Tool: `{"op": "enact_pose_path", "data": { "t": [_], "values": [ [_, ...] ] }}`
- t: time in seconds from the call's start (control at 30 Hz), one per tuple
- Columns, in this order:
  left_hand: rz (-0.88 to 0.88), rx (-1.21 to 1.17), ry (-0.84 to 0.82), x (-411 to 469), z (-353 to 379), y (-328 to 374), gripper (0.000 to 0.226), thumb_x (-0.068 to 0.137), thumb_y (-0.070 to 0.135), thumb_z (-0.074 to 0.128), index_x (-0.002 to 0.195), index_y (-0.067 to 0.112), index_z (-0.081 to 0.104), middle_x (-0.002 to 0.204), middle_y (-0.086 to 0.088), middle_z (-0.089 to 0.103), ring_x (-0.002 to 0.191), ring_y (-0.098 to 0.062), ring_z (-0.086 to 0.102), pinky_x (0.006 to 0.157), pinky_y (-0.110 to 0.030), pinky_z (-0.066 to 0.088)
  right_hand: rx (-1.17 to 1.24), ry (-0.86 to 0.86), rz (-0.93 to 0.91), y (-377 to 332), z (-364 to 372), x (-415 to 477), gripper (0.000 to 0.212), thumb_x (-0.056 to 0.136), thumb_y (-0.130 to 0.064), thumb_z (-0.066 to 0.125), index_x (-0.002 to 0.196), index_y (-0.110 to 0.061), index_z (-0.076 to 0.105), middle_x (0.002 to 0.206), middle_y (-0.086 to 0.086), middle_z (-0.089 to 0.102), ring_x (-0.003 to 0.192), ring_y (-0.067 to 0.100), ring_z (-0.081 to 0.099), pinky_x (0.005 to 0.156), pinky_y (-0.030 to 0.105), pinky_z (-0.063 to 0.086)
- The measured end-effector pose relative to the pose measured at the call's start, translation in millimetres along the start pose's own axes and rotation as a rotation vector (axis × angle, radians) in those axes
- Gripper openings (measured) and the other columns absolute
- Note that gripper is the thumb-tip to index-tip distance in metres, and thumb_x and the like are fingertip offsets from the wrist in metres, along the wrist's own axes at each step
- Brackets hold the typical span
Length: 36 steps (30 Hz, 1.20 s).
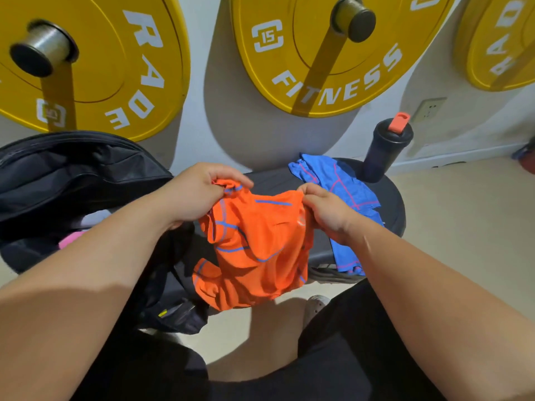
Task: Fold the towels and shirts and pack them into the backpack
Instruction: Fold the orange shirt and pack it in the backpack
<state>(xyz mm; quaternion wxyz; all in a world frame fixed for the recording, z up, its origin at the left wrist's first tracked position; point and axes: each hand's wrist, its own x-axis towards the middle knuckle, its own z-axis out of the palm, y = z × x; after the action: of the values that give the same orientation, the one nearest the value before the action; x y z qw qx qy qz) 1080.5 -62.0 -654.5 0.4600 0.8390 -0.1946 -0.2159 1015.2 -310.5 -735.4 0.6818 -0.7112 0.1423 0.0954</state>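
Observation:
An orange shirt (254,250) with blue seams hangs crumpled between my hands, in front of the black bench (390,204). My left hand (199,192) grips its upper left edge, and my right hand (327,209) pinches the upper right edge. A blue shirt (338,180) with pink seams lies unfolded on the bench behind my right hand and drapes over its front. The black backpack (72,175) stands open at the left, with something pink (72,237) and something pale showing inside.
A dark shaker bottle (385,149) with a coral lid stands on the bench's far right. Yellow weight plates (318,53) hang on the wall behind. My knees in black trousers are at the bottom, with beige floor between them.

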Motion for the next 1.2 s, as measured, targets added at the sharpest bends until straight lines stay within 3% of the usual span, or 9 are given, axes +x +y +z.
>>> {"op": "enact_pose_path", "data": {
  "t": [0.1,0.23,0.37,0.43,0.5,0.67,0.87,1.03,1.2],
  "values": [
    [-0.100,0.041,-0.017,-0.7,-2.6,-5.8,0.041,0.071,-0.004,0.042,0.078,0.016,0.078,0.080,-0.014,0.075,0.067,-0.025,0.061,0.066,-0.034,0.046,0.001,-0.020,-0.009,-11.3,-2.9,-0.6,0.025,0.094,-0.004,0.037,0.081,-0.017,0.055,0.056,-0.003,0.041,0.047,0.008,0.033,0.045,0.022,0.027],
    [-0.147,-0.118,0.051,0.6,-0.5,-8.5,0.026,0.060,0.015,0.051,0.064,0.003,0.073,0.069,-0.016,0.070,0.062,-0.021,0.059,0.064,-0.032,0.044,-0.002,-0.192,0.067,-21.3,-9.6,-3.5,0.015,0.092,-0.014,0.048,0.095,-0.017,0.063,0.066,-0.009,0.055,0.054,0.003,0.048,0.053,0.017,0.040],
    [-0.113,0.036,0.166,4.6,-0.9,-17.2,0.018,0.078,0.022,0.078,0.067,0.008,0.075,0.067,-0.014,0.071,0.059,-0.017,0.059,0.066,-0.032,0.047,-0.797,-0.265,-0.112,-14.6,-24.0,-2.5,0.029,0.077,-0.003,0.065,0.100,-0.020,0.064,0.080,-0.007,0.062,0.067,0.008,0.056,0.056,0.010,0.043],
    [-0.074,0.053,0.228,5.9,0.6,-14.4,0.005,0.079,0.008,0.079,0.075,0.011,0.077,0.072,-0.014,0.073,0.063,-0.016,0.064,0.068,-0.033,0.053,-1.090,-0.270,-0.070,-5.1,-29.3,-0.2,0.018,0.073,-0.004,0.064,0.081,-0.020,0.061,0.073,-0.002,0.059,0.066,0.018,0.056,0.053,0.020,0.043],
    [-0.018,-0.013,0.343,7.9,-1.8,-10.4,0.017,0.080,0.001,0.076,0.082,0.017,0.076,0.078,-0.013,0.074,0.069,-0.018,0.065,0.069,-0.029,0.054,-1.190,-0.231,0.038,9.6,-36.9,4.1,0.008,0.073,-0.009,0.065,0.080,-0.012,0.066,0.078,0.008,0.065,0.075,0.028,0.061,0.063,0.032,0.049],
    [0.027,-0.017,0.414,14.3,-23.6,-12.1,0.034,0.083,0.001,0.072,0.103,0.029,0.074,0.094,-0.018,0.074,0.078,-0.022,0.065,0.082,-0.040,0.055,-0.920,-0.035,0.150,35.4,-62.7,7.7,0.010,0.082,-0.015,0.063,0.085,-0.011,0.072,0.089,0.013,0.070,0.080,0.027,0.062,0.078,0.039,0.055],
    [-0.066,0.415,0.387,12.1,-37.8,-25.9,0.008,0.079,0.017,0.079,0.079,0.025,0.077,0.076,0.004,0.074,0.074,-0.017,0.070,0.075,-0.040,0.059,-0.591,0.128,0.296,47.6,-80.7,3.1,0.013,0.086,-0.005,0.058,0.088,-0.013,0.067,0.093,0.019,0.071,0.079,0.025,0.067,0.063,0.035,0.062],
    [-0.104,0.234,0.479,9.2,-39.3,-30.2,0.010,0.088,0.010,0.069,0.081,0.016,0.072,0.066,-0.010,0.069,0.054,-0.026,0.066,0.056,-0.034,0.054,-0.521,0.311,0.285,46.5,-93.6,-1.9,0.011,0.082,-0.003,0.061,0.079,-0.011,0.067,0.078,0.011,0.068,0.074,0.022,0.067,0.066,0.035,0.062],
    [-0.108,0.080,0.443,4.9,-41.0,-34.4,0.012,0.087,0.012,0.059,0.087,0.023,0.065,0.074,-0.013,0.068,0.064,-0.031,0.064,0.059,-0.042,0.052,-0.283,0.245,0.238,40.2,-98.1,-10.6,0.014,0.092,-0.003,0.062,0.082,-0.012,0.066,0.078,0.011,0.069,0.068,0.020,0.068,0.077,0.039,0.062]
  ]
}}
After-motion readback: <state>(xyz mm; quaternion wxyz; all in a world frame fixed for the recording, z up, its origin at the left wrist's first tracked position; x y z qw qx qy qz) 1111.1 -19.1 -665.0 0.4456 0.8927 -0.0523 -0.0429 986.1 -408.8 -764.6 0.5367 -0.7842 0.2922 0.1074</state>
